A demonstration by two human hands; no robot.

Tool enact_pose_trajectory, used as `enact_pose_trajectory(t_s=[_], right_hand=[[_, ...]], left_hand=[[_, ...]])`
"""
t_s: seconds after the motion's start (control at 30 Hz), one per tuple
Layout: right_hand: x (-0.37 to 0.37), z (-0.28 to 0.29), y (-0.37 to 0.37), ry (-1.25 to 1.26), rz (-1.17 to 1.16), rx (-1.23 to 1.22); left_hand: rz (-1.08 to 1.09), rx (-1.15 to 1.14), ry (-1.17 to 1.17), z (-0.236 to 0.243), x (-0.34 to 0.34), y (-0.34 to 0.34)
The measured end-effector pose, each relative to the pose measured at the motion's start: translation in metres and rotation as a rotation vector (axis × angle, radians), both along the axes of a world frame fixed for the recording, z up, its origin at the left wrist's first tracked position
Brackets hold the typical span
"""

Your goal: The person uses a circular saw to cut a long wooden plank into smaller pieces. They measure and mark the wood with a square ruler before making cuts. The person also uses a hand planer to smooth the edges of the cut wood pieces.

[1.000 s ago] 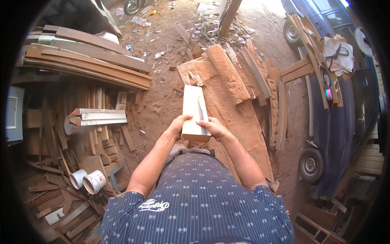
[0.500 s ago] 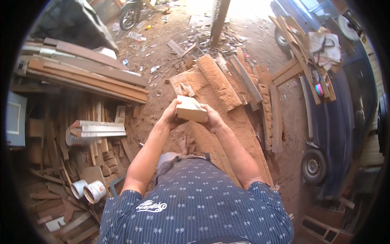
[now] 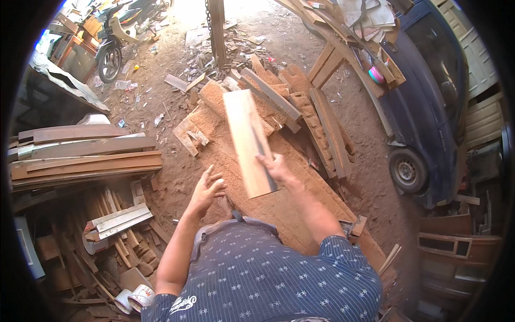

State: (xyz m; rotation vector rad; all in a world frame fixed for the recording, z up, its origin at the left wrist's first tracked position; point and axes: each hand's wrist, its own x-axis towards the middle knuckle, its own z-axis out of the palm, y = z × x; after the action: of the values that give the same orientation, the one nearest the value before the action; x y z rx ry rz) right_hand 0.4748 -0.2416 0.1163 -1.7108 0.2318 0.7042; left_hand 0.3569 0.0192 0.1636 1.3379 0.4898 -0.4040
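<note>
A pale wooden block, long and thick with a dark streak along its right side, is held up in front of me. My right hand grips it by its right edge near the lower end. The block's long face points up at me, its far end leaning slightly left. To the left of the block, my left hand is apart from it, fingers spread and holding nothing. Beneath lies a wide sawdust-covered plank, partly hidden by the block and my right arm.
Stacked boards stand at the left, above a heap of offcuts with white buckets. More planks lie ahead on the right, near a wooden post. A blue vehicle is at the right; a motorcycle stands far left.
My left hand has let go of the block and moved down and left. The block has turned from end-on to lengthwise, now in my right hand only. My view has shifted right.
</note>
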Motion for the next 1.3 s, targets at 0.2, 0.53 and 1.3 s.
enact_pose_trajectory(t_s=[0.2,0.53,1.3], right_hand=[[0.082,-0.011,-0.089,-0.22,-0.079,-0.597],[0.199,-0.062,-0.181,-0.63,-0.03,-1.243],[0.178,-0.179,0.082,-0.366,0.728,-1.191]], left_hand=[[0.248,0.22,0.214,-0.071,-0.069,0.08],[0.32,0.429,0.504,-0.152,-0.169,0.119],[0.335,0.541,0.381,-0.146,-0.124,0.147]])
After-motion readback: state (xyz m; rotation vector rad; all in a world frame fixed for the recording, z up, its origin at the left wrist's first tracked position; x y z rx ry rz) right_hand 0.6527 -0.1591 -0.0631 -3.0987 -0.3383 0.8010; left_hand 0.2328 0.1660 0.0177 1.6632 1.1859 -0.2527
